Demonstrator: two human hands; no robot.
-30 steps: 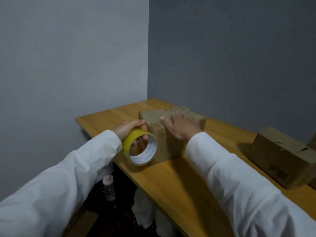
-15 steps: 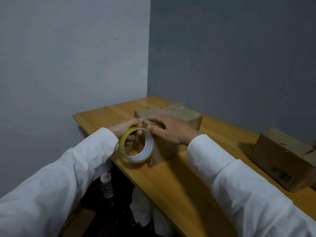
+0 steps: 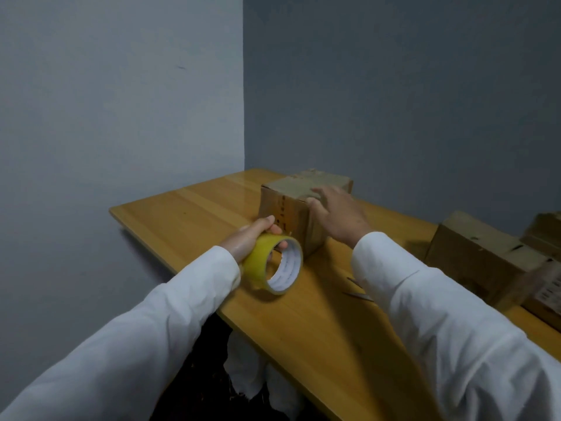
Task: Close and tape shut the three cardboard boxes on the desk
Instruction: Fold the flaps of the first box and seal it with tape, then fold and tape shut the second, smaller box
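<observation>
left hand at frame centre curls round the yellow tape roll; right hand, fingers spread, rests on the closed cardboard box. box markings are unreadable.

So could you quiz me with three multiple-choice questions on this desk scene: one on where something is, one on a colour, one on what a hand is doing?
1. Where is the box being worked on?
A. near the desk's far left corner
B. on the floor
C. stacked on another box

2. What colour is the tape roll?
A. blue
B. yellow
C. red

3. What is the left hand doing?
A. resting flat on the desk
B. hanging idle
C. gripping the tape roll

Answers: 1 A, it stands on the desk near the wall corner. 2 B, its outer band is yellow. 3 C, the fingers curl through the roll's core.
</observation>
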